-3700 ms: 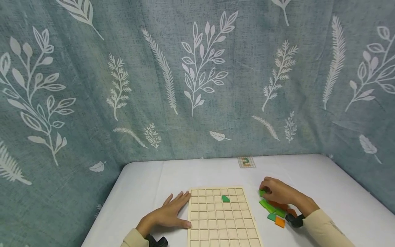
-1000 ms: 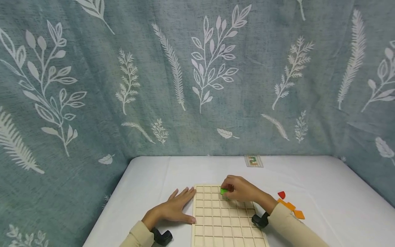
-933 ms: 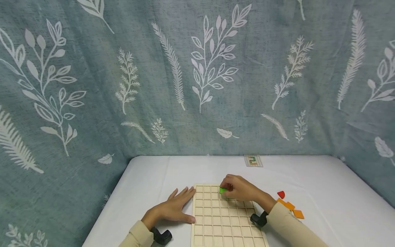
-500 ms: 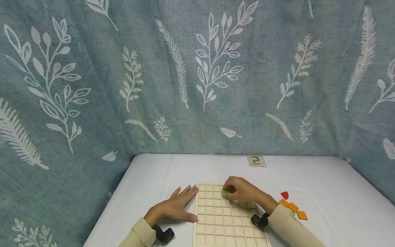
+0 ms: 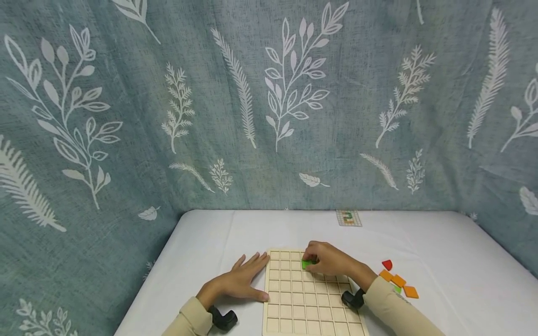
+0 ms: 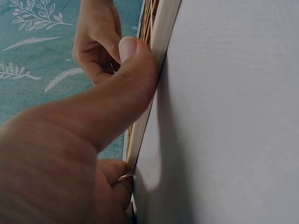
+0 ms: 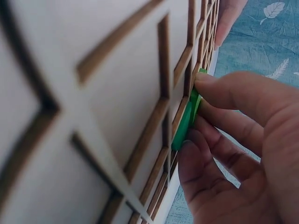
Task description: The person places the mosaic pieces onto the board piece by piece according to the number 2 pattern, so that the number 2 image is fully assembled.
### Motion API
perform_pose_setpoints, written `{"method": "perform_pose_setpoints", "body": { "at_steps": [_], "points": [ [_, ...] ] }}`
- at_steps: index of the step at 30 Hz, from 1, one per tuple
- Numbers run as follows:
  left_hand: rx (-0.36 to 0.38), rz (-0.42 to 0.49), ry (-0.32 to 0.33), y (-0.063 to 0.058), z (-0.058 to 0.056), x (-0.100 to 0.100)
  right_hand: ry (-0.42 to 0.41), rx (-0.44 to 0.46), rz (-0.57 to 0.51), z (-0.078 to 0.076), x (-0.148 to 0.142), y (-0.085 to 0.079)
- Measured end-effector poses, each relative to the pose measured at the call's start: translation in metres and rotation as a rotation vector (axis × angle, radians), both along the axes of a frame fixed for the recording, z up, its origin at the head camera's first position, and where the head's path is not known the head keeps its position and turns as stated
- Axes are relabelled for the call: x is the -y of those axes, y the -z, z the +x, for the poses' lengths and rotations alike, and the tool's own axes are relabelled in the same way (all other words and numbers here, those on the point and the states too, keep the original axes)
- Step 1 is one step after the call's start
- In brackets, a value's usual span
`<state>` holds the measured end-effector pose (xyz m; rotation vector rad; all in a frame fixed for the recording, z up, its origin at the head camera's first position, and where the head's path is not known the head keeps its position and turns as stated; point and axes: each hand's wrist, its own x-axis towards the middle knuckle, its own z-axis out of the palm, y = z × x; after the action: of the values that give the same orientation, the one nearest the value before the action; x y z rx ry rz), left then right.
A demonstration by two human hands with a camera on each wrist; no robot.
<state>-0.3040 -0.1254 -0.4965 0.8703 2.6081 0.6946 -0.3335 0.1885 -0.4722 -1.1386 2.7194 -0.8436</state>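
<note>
A pale wooden board (image 5: 294, 299) with a raised grid of square cells lies on the white table. My right hand (image 5: 329, 259) pinches a light green tile (image 5: 307, 264) near the board's far edge. In the right wrist view, the thumb and fingertips hold the light green tile (image 7: 197, 103) right at the grid, beside a darker green piece (image 7: 182, 127) in a cell. My left hand (image 5: 240, 283) rests at the board's left edge, fingers spread, with the thumb (image 6: 135, 70) against its side in the left wrist view.
Right of the board lie a red rounded piece (image 5: 387, 265), several orange tiles (image 5: 411, 292) and a light green piece (image 5: 396, 289), partly hidden by the right sleeve. A small gridded pattern card (image 5: 349, 218) lies at the table's back. A patterned curtain (image 5: 269, 116) hangs behind.
My right hand has come left from the loose pieces to the board with a light green tile, which has since dipped slightly at the grid. The left hand stays at the board's edge.
</note>
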Motion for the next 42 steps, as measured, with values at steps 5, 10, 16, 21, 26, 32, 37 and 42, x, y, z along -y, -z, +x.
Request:
{"method": "perform_pose_setpoints", "body": {
  "at_steps": [5,10,16,21,26,32,37,42],
  "points": [
    [-0.005,-0.006,-0.005,0.002,0.000,0.000,-0.003,0.025,0.009,0.001,0.000,-0.001],
    [-0.012,-0.006,-0.002,0.001,0.000,0.000,-0.003,0.015,0.038,0.000,0.002,-0.004],
    [-0.015,-0.009,0.000,0.002,0.003,0.000,-0.038,0.001,0.062,0.002,0.003,-0.006],
    [-0.015,0.000,0.011,0.003,0.003,0.000,-0.031,-0.001,0.086,0.006,0.003,-0.008],
    [-0.019,0.001,0.002,0.002,0.001,0.000,0.000,-0.003,0.111,0.009,0.004,-0.012],
    [-0.002,0.004,-0.001,0.002,0.004,0.000,-0.009,0.019,0.102,0.011,0.004,-0.014],
    [-0.009,-0.001,0.012,0.000,0.005,0.000,-0.005,-0.027,0.056,0.017,-0.005,-0.025],
    [-0.037,-0.006,0.010,-0.001,0.003,-0.001,-0.001,-0.057,0.000,0.027,-0.020,-0.045]
  ]
}}
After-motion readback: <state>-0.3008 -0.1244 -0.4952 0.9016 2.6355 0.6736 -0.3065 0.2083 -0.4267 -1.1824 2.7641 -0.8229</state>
